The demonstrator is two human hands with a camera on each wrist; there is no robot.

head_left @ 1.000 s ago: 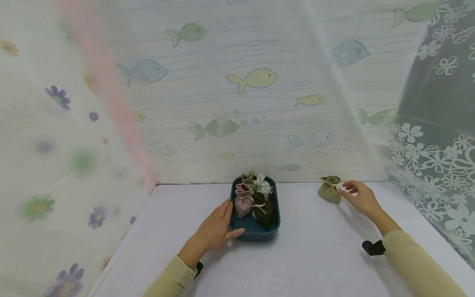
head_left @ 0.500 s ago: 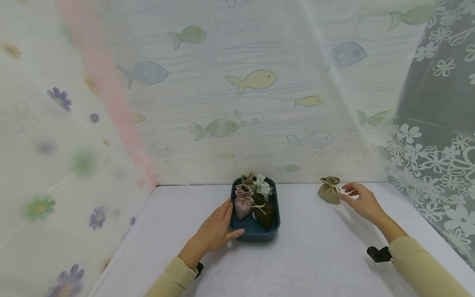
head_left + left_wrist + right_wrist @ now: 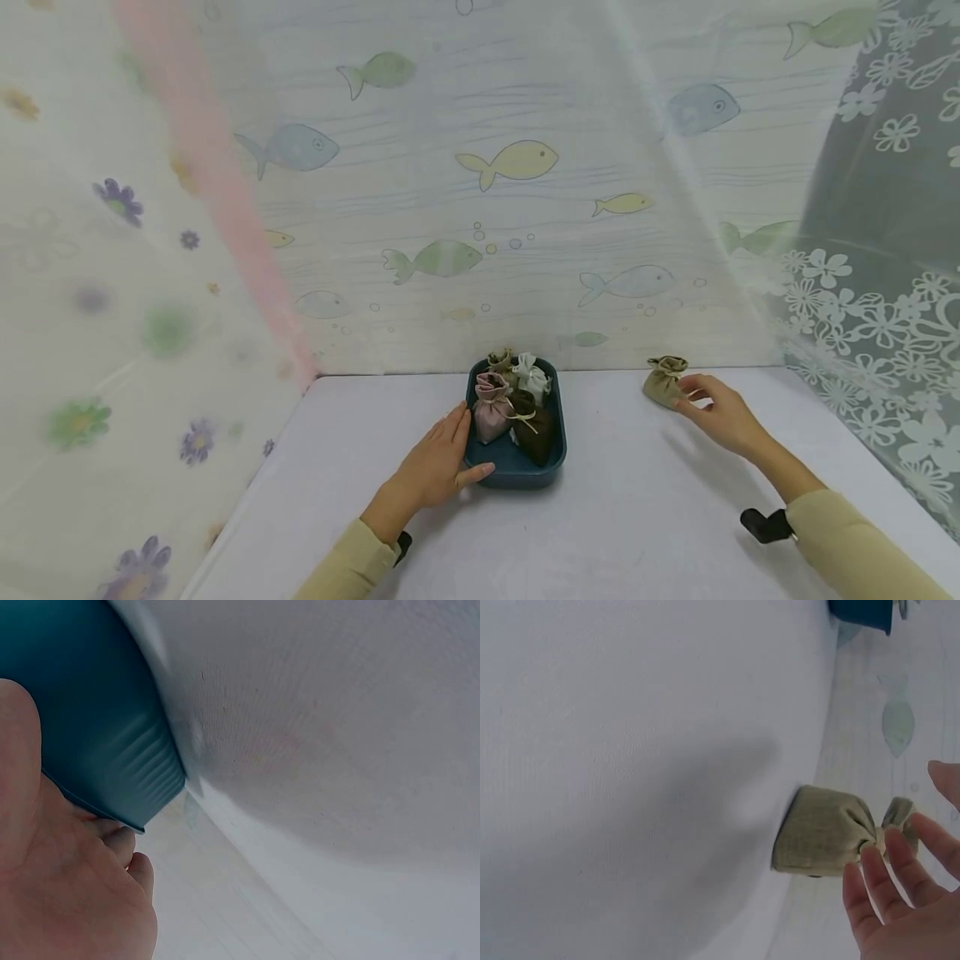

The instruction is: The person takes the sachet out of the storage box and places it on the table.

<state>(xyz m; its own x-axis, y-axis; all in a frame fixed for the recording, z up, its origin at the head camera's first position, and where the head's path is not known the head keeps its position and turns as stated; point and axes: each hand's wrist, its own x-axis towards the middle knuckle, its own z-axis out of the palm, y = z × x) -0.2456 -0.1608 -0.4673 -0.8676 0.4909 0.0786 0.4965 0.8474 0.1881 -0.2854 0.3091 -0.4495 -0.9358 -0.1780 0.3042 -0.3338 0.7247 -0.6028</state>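
Both of my hands are resting low over the white table point(image 3: 637, 517), well apart from each other. My left hand point(image 3: 435, 467) is lying flat with straight fingers against the near left corner of the dark teal tray point(image 3: 517, 471), the thumb stretching along its front wall; from the left wrist view I am seeing my fingers point(image 3: 124, 840) pressing under the tray's ribbed rim. My right hand point(image 3: 718, 414) is reaching out to the olive drawstring pouch point(image 3: 662, 382), which is sitting on the table near the back edge, well to the right of the tray. My fingers there are spread and relaxed; their tips are just meeting the pouch's tied neck, but they are not closing round it, as the right wrist view is showing with the fingertips point(image 3: 874, 859) at the gathered top.

Inside the tray, four small pouches are crowding together: a pink pouch point(image 3: 491, 410) at the left, a dark brown pouch point(image 3: 534, 435) beside it, a white pouch point(image 3: 532, 375) and a tan pouch point(image 3: 501, 360) behind them. Beyond the table, a fish-patterned curtain point(image 3: 517, 158) is hanging.
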